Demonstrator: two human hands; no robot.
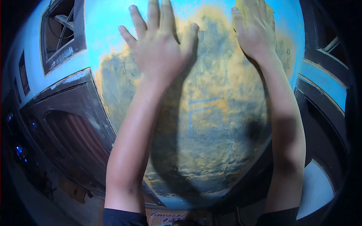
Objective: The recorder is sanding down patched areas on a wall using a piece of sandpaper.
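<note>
In front of me is a wall whose turquoise paint gives way to a rough patch of grey and tan, with faint blue lines in its middle. High on it at centre-left, my left hand lies palm to the surface, fingers spread, holding nothing. At the upper right, my right hand presses a thin yellow cloth or sheet against the wall; its exact material cannot be told. The fingers are nearly straight over it. Both arms cast dark shadows on the wall.
A dark wooden door with a curtained panel stands at left, below a framed opening with crossed bars. Another dark doorway is at right. Low down are a cardboard box bearing writing and cardboard scraps.
</note>
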